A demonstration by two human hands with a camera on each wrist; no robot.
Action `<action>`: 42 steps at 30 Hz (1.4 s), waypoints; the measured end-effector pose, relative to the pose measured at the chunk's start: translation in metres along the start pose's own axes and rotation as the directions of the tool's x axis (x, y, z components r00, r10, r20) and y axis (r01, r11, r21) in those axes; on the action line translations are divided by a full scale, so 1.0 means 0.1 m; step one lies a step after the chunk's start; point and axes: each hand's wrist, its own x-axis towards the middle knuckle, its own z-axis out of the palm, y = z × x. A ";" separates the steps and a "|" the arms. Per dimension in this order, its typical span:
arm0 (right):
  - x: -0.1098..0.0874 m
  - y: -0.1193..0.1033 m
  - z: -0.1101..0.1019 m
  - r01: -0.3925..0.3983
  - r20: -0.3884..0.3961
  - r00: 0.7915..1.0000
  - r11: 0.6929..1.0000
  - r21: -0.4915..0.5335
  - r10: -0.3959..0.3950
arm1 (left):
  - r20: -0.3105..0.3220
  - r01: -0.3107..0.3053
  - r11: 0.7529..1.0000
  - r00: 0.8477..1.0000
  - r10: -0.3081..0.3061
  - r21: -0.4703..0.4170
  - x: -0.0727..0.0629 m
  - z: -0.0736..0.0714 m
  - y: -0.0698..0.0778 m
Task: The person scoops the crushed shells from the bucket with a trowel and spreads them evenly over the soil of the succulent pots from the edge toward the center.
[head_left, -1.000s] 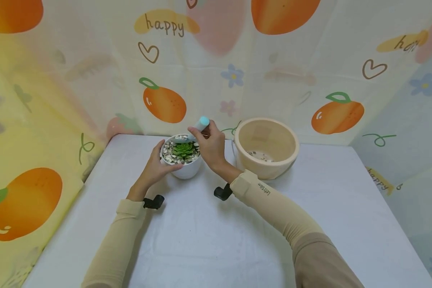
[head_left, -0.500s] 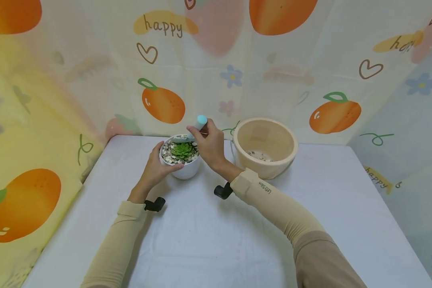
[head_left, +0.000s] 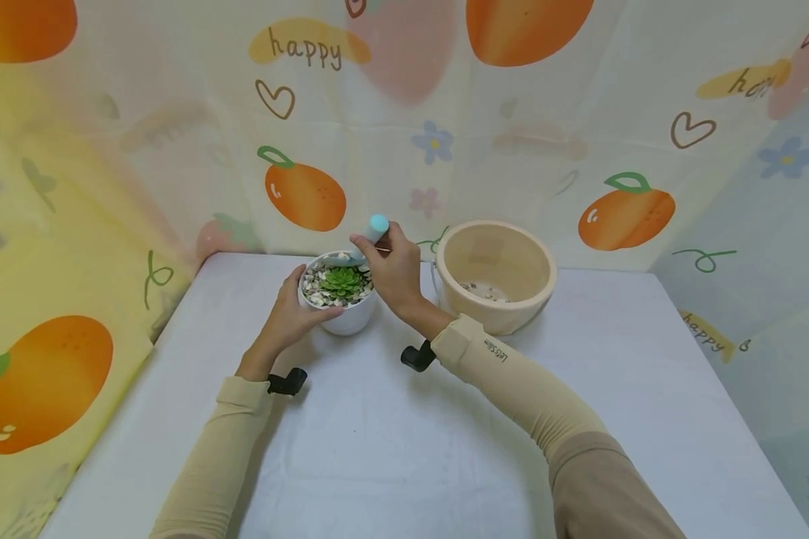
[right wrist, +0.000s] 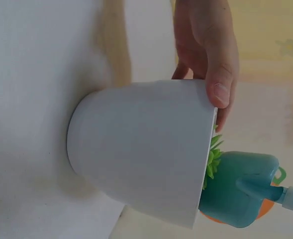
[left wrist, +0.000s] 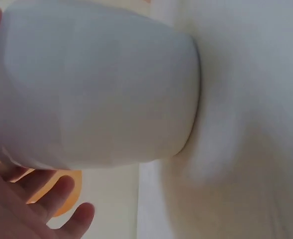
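Observation:
A white pot (head_left: 347,323) stands upright on the white-covered table, with a green succulent (head_left: 343,282) amid white and grey pebbles (head_left: 315,292). My left hand (head_left: 290,311) grips the pot's left side, thumb at the front of the rim; the left wrist view shows its other fingers (left wrist: 54,199) around the pot's side. My right hand (head_left: 399,275) pinches the pale blue handle of a small trowel (head_left: 378,227) over the pot's far right side. In the right wrist view its teal blade (right wrist: 238,186) is tilted, lower edge behind the pot's rim, beside the green leaves (right wrist: 213,158).
A larger cream pot (head_left: 475,313) stands just right of the white pot, behind my right wrist, with some pebbles (head_left: 488,293) at its bottom. A printed cloth backdrop (head_left: 512,172) rises right behind the table (head_left: 391,442).

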 end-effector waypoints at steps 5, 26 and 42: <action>0.01 0.01 0.01 -0.003 -0.011 1.000 1.000 -0.008 0.003 | 0.040 0.012 1.000 0.999 -0.012 -0.001 0.04 -0.04 -0.01; 0.06 -0.01 -0.04 0.026 -0.082 0.996 0.999 -0.034 -0.029 | -0.013 0.046 0.998 0.999 -0.046 0.050 -0.02 0.01 0.08; 0.11 -0.06 -0.12 -0.029 -0.114 0.993 0.997 -0.072 0.020 | -0.008 0.059 0.998 0.998 -0.059 0.002 0.00 0.02 0.02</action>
